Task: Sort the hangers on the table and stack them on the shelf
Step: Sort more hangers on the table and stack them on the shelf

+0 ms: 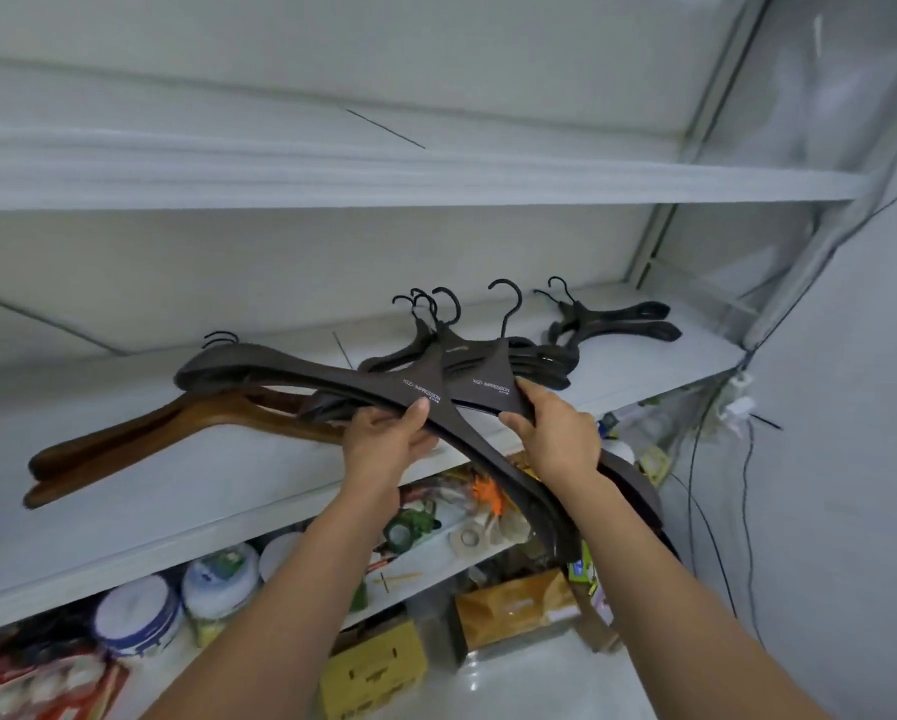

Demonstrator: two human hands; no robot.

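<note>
Both hands are working at the front edge of the white shelf [176,517].

- The left hand [384,444] is gripping the dark brown hangers [290,368] at their centre. The thumb is lying on top beside the white printed logo and the fingers [428,440] are curling underneath.
- The right hand [558,433] is clasping the same bundle further right, on a second logo panel. Its fingers are wrapping the lower edge.
- Bundle position: the hooks are pointing up and toward the back of the shelf. The left ends are reaching over the shelf, crossing above the wooden hangers [140,444]. The right ends are hanging off the shelf front, beneath the right forearm.
- I can't tell whether the bundle is resting on the shelf or being held just above it.

Already lying on the shelf:
- The wooden hangers are sitting at the left, near the front edge.
- A dark pile [540,363] is sitting just behind the right hand.
- The black hangers [618,324] are lying at the back right, apart from the pile.

Elsewhere:
- The lower shelf [488,561] is carrying white tubs [218,579] and a tape roll [470,537].
- A cardboard box [373,662] is sitting below it.
- Cables [696,485] are running down the wall at the right.
</note>
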